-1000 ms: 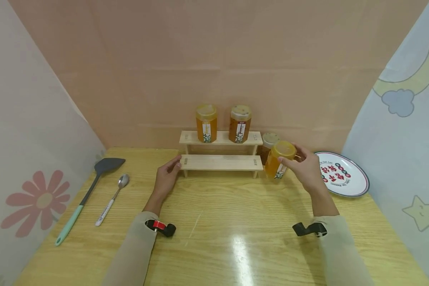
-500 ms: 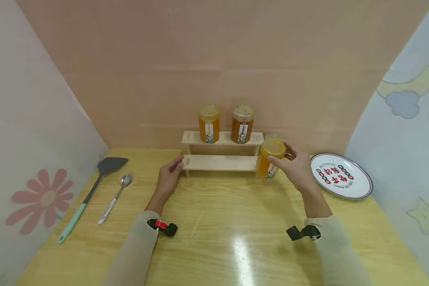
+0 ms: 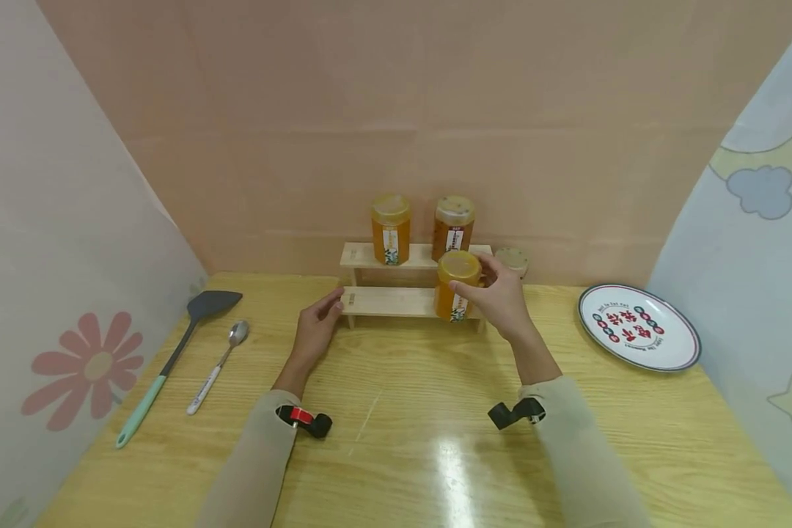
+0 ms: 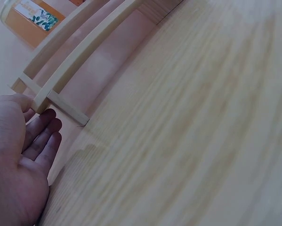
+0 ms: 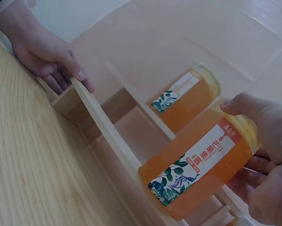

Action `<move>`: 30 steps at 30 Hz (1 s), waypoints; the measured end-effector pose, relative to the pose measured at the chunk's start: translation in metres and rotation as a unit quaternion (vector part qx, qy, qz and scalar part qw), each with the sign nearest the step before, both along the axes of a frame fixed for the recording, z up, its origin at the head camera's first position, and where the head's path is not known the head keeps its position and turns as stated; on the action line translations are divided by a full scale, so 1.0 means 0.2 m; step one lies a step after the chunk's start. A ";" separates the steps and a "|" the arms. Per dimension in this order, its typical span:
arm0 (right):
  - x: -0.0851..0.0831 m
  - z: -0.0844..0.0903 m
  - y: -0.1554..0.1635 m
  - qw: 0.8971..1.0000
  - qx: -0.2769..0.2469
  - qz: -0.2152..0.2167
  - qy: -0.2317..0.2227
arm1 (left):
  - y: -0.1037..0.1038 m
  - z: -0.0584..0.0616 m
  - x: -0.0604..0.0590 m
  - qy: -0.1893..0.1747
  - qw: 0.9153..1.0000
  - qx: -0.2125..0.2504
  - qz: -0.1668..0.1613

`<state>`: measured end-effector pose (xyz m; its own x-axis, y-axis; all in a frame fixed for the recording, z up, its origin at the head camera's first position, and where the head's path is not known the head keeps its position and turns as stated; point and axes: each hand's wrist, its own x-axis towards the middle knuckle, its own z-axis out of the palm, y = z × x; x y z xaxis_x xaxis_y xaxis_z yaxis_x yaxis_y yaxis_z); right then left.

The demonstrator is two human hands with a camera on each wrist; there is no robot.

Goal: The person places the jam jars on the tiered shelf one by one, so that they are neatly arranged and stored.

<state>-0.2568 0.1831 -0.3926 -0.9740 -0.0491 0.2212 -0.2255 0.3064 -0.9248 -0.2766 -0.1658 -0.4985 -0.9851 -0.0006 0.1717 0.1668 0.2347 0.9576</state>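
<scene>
My right hand (image 3: pixel 485 287) grips an orange honey jar (image 3: pixel 457 287) with a yellow lid, upright at the right part of the lower shelf of a two-tier wooden rack (image 3: pixel 389 301). Whether the jar's base touches the shelf I cannot tell. In the right wrist view the jar (image 5: pixel 197 165) lies between thumb and fingers of that hand (image 5: pixel 263 160). My left hand (image 3: pixel 330 304) rests with relaxed fingers against the rack's left end, also shown in the left wrist view (image 4: pixel 39 120). Two more jars (image 3: pixel 390 229) (image 3: pixel 453 226) stand on the upper shelf.
Another lidded jar (image 3: pixel 511 260) stands on the table behind the rack's right end. A printed plate (image 3: pixel 639 326) lies at the right. A black spatula (image 3: pixel 171 356) and a spoon (image 3: pixel 218 367) lie at the left. Fabric walls close in three sides.
My right hand has carried the jar leftward from beside the rack's right end to the lower shelf, uncovering the jar behind. The left hand has stayed at the rack's left end.
</scene>
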 end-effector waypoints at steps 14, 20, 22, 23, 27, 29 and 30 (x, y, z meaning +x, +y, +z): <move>0.01 0.01 -0.08 1.000 0.006 -0.011 0.002 | 0.00 0.01 0.00 -0.003 1.000 -0.001 -0.006; 0.02 0.00 0.00 1.000 -0.018 0.020 0.003 | 0.00 0.00 0.00 0.004 1.000 0.003 -0.001; 0.02 0.00 0.02 0.999 -0.019 0.026 0.003 | 0.00 0.00 0.00 0.004 1.000 0.003 -0.001; 0.02 -0.01 0.03 0.999 -0.020 0.028 0.002 | 0.00 0.00 0.00 0.004 1.000 0.003 -0.002; 0.01 -0.02 0.03 0.999 -0.037 0.032 0.005 | 0.00 0.00 0.01 0.001 1.000 -0.001 -0.006; 0.00 -0.03 0.01 0.999 -0.039 0.032 0.014 | 0.00 0.01 0.01 0.002 1.000 -0.003 -0.006; 0.00 -0.03 0.00 0.998 -0.043 0.033 0.018 | 0.00 0.01 0.01 0.003 1.000 -0.003 -0.006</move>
<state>-0.2572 0.1825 -0.3987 -0.9604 -0.0925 0.2629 -0.2769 0.2092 -0.9378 -0.2746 -0.1656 -0.4968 -0.9840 0.0124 0.1777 0.1755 0.2392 0.9550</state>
